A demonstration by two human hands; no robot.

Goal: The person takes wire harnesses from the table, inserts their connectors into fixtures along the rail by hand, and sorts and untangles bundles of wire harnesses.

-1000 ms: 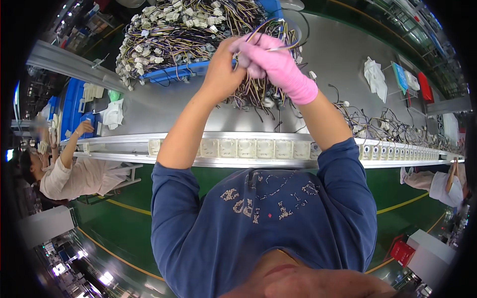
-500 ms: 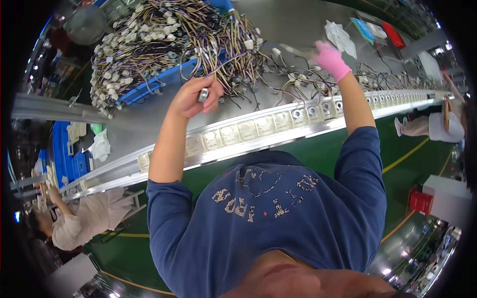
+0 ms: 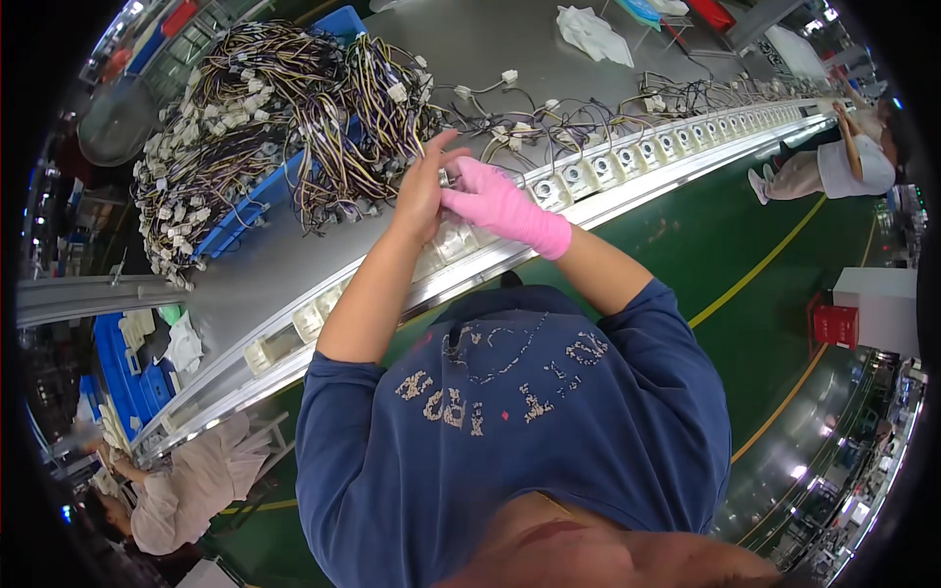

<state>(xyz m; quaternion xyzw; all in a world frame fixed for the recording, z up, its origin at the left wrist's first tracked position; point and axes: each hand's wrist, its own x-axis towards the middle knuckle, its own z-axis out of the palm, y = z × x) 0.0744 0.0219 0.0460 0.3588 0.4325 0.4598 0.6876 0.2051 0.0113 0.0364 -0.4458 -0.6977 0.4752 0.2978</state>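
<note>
My bare left hand (image 3: 421, 196) and my right hand (image 3: 498, 204), in a pink glove, meet over the row of pale plastic housings (image 3: 459, 241). Between them shows a small round metal part (image 3: 446, 179). The gloved thumb and fingers close on it from the right, while the left hand holds it against its fingers, some of them stretched upward. The hands partly cover the part. Just beyond them lies a heap of wire harnesses (image 3: 338, 147) with white connectors, dark, yellow and purple, spilling from a blue bin (image 3: 231, 227).
The housings sit in a metal rail (image 3: 627, 191) along the table's near edge; those to the right hold round metal parts. Loose harnesses (image 3: 569, 127) lie behind it. A white plastic bag (image 3: 595, 37) is farther back. Co-workers sit at left (image 3: 191, 485) and far right (image 3: 853, 162).
My right hand has come left from above the loose harnesses to meet my left hand. The metal part held in the left hand is now between both. The view has shifted.
</note>
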